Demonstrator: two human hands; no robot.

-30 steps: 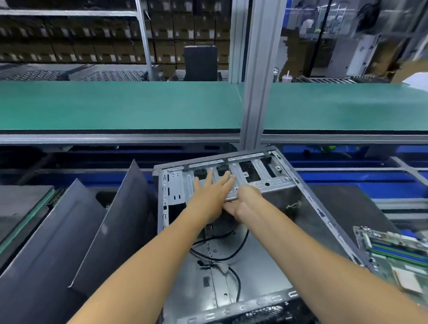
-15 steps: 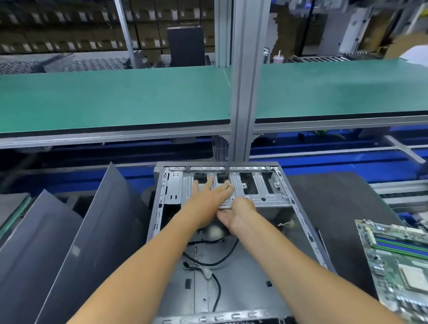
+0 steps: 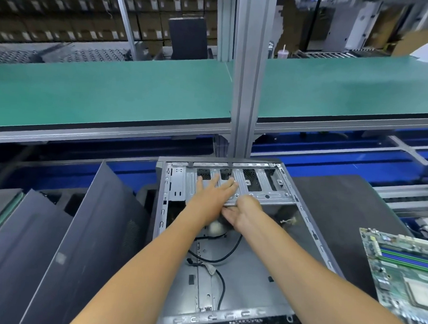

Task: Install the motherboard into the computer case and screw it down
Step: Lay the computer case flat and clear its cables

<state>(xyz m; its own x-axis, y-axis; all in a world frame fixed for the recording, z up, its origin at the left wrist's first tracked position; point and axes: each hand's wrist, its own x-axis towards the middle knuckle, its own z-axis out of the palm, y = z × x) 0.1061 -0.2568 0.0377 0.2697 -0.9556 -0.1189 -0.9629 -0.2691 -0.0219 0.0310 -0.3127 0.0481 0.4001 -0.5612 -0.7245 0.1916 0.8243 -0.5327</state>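
Note:
The open grey computer case [image 3: 312, 234] lies on its side in front of me, with black cables [image 3: 227, 259] loose on its floor. At its far end sits a silver drive cage [image 3: 265, 191]. My left hand [image 3: 212, 195] lies flat on top of the cage with fingers straight. My right hand [image 3: 245, 211] grips the cage's near edge, its fingers curled underneath and hidden. The green motherboard [image 3: 406, 273] lies outside the case at the right edge, on a black mat [image 3: 335, 207].
Two dark side panels [image 3: 91, 229] lean in a rack left of the case. A green shelf [image 3: 112, 93] runs across behind, split by an aluminium post [image 3: 245, 88] just beyond the case. Blue conveyor frames lie below the shelf.
The case has turned from a slant to square in front of me and sits lower in view. Both hands keep the same hold on the drive cage.

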